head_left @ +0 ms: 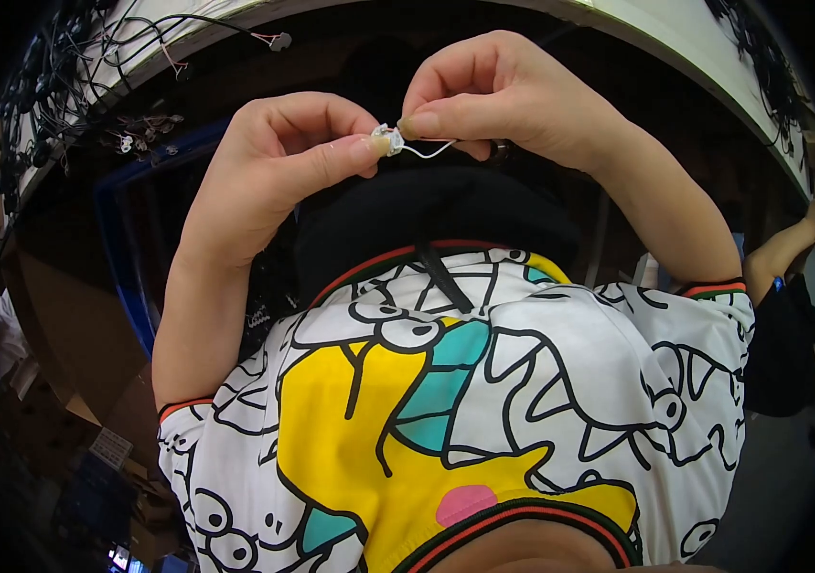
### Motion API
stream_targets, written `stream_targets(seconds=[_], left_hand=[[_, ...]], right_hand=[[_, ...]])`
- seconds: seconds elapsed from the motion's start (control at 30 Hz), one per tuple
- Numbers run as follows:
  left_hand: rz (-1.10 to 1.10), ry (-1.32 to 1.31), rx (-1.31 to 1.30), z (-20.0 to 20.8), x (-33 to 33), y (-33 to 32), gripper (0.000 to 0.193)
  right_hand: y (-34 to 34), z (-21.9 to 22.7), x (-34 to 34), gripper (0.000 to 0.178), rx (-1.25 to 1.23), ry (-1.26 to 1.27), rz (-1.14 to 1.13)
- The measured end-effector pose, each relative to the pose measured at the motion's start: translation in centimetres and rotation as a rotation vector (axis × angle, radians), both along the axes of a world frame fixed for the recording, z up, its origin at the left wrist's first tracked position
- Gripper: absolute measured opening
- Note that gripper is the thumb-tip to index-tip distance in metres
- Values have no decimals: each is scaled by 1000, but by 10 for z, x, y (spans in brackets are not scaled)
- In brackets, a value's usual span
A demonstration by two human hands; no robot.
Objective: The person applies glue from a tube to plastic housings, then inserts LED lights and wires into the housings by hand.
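Observation:
My left hand (283, 158) pinches a small white connector piece (393, 139) between thumb and forefinger, in front of my chest. Close on its right, my right hand (513, 105) is closed in a pinch on a thin wire beside that piece. A short white wire (429, 153) curves from the connector toward the right hand's lower fingers, and a reddish strand shows near it. The fingertips cover part of the connector, so its exact shape cannot be made out.
A pale curved table edge (685, 43) runs beyond my hands. Many black cables (49, 95) hang over it at the upper left. A blue bin (126, 258) and cardboard (68, 296) stand at my left. Another person's arm (790, 244) shows at the right, another person far left.

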State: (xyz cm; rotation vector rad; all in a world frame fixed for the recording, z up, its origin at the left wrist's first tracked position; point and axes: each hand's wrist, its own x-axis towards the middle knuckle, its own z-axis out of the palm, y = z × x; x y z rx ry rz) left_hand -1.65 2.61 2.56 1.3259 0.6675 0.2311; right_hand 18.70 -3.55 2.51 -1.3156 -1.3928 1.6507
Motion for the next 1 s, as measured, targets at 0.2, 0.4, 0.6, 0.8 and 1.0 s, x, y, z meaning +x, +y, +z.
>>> stream_targets(seconds=[0.2, 0.4, 0.6, 0.8, 1.0], left_hand=[[208, -228, -239, -11, 9, -9, 14], [269, -195, -101, -6, 20, -9, 15], [106, -87, 3, 5, 17, 5, 16], [215, -167, -60, -6, 19, 4, 13], [315, -243, -10, -12, 23, -1, 12]], right_hand=[[-1, 3, -2, 18, 113, 134, -134], [-9, -16, -1, 13, 568, 27, -269], [-5, -10, 8, 14, 386, 68, -105], [-8, -18, 10, 14, 582, 19, -296], [-10, -14, 1, 8, 614, -2, -314]])
